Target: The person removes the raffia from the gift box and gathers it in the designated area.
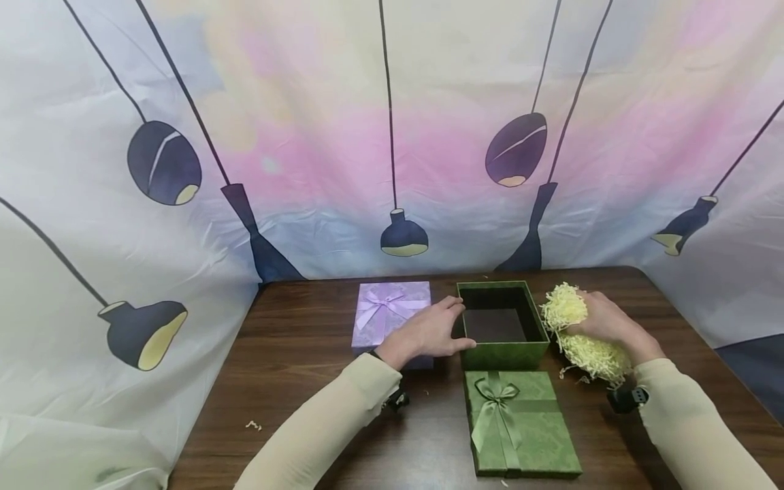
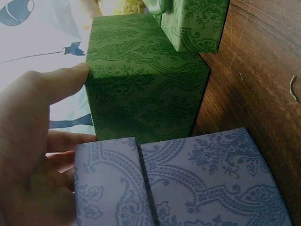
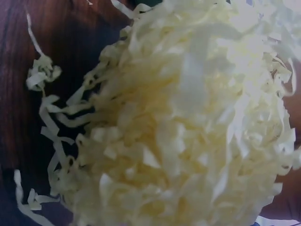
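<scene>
An open green gift box [image 1: 510,356] stands near the back of the table, its dark inside showing. At its left side is my left hand [image 1: 429,330], thumb and fingers extended and touching the rim. In the left wrist view the thumb tip meets the top edge of the patterned green box [image 2: 146,103]. My right hand [image 1: 603,321] grips a clump of pale yellow shredded paper [image 1: 565,306] just right of the box. More of the paper lies below that hand on the table, and the clump [image 3: 164,141] fills the right wrist view; the fingertips are hidden.
The green lid [image 1: 551,435] with its ribbon bow lies in front of the box. A purple gift box [image 1: 370,309] with a bow stands left, partly behind my left hand. Paper scraps [image 1: 254,425] lie on the brown table [image 1: 294,347]. A printed cloth [image 1: 318,170] hangs behind.
</scene>
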Tool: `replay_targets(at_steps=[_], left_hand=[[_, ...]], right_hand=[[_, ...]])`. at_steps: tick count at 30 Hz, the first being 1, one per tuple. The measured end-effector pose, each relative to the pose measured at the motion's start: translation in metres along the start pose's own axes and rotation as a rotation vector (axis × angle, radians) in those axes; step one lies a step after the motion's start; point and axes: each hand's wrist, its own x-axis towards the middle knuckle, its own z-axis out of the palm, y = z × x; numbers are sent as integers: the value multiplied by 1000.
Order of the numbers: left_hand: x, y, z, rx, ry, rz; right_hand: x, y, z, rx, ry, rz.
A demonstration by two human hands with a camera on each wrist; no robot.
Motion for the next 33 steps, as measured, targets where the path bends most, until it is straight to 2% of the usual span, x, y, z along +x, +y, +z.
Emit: replay_targets(at_steps=[19, 33], left_hand=[[0, -1, 0, 6, 8, 11], [0, -2, 1, 8, 9, 13]], right_hand=[[3, 0, 6, -50, -35, 36], [4, 1, 12, -79, -38, 2]])
